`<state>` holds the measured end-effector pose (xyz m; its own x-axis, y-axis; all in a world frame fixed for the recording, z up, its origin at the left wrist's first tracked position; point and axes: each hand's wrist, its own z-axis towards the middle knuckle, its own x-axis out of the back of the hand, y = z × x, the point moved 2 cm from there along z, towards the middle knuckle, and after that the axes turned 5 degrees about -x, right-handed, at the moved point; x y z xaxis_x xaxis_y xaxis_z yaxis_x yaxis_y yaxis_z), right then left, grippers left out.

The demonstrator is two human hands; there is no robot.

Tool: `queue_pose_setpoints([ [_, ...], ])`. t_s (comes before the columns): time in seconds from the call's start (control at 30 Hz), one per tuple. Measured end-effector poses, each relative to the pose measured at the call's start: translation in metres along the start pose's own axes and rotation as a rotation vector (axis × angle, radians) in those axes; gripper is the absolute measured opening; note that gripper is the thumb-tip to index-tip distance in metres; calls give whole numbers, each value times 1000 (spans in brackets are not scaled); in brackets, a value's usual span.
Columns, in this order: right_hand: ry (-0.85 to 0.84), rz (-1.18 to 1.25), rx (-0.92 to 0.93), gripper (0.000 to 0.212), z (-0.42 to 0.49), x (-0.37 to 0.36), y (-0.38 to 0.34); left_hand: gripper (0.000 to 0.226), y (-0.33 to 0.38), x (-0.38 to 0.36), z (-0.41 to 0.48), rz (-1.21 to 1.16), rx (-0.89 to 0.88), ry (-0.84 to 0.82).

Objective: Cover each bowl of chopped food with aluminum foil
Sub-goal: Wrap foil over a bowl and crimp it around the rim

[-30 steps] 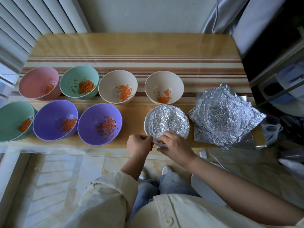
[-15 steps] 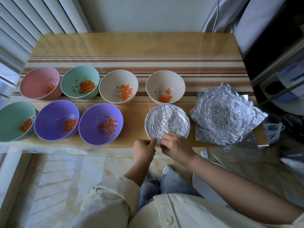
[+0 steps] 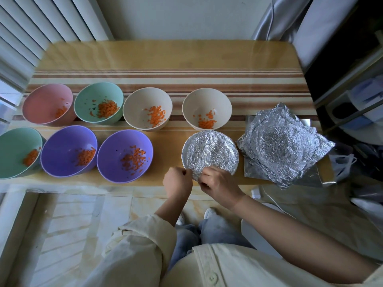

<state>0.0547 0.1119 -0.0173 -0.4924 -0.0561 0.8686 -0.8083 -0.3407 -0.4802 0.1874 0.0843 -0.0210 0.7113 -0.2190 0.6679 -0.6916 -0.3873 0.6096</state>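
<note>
A foil-covered bowl (image 3: 210, 153) stands near the table's front edge. My left hand (image 3: 177, 183) and my right hand (image 3: 218, 183) both pinch the foil at its near rim, fingers closed on the crumpled edge. A stack of used foil sheets (image 3: 281, 146) lies to its right. Several uncovered bowls hold chopped carrot: two beige ones (image 3: 207, 109) (image 3: 147, 109), a mint one (image 3: 99, 103) and a pink one (image 3: 48, 104) in the back row; two purple ones (image 3: 125, 156) (image 3: 69, 151) and a mint one (image 3: 19, 152) in front.
The striped table (image 3: 186, 59) has bare surface behind the bowls. A white radiator (image 3: 41, 27) stands at the left. Dark shelving with containers (image 3: 356, 96) stands at the right. A white plastic bag (image 3: 342, 164) hangs off the table's right end.
Both hands have shifted slightly along the near rim of the covered bowl, still pressing the foil edge. The bowls and the foil stack have not moved.
</note>
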Motion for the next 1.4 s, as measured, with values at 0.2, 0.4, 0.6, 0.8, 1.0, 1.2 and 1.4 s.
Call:
queue_pose_setpoints([
  [0.2, -18, 0, -9, 20, 0, -4, 2, 59, -11, -15, 0, -215, 81, -90],
  [0.4, -10, 13, -11, 22, 1, -2, 3, 54, -5, -16, 0, -277, 133, -128],
  [0.6, -19, 38, 4, 17, 0, -1, 3, 42, -5, -17, 0, -270, 133, -142],
  [0.8, -46, -28, -46, 32, -6, 2, 9, 42, -4, -6, 14, -212, 129, -177],
  [1.0, 5, -8, -30, 19, -1, 0, 7, 46, 1, -3, 11, -244, 120, -142],
  [1.2, -39, -1, 2, 23, 0, -1, 7, 49, -6, -16, -5, -335, 160, -133],
  [1.4, -37, 7, -30, 20, 1, -5, 8, 45, -3, -15, -5, -336, 172, -155],
])
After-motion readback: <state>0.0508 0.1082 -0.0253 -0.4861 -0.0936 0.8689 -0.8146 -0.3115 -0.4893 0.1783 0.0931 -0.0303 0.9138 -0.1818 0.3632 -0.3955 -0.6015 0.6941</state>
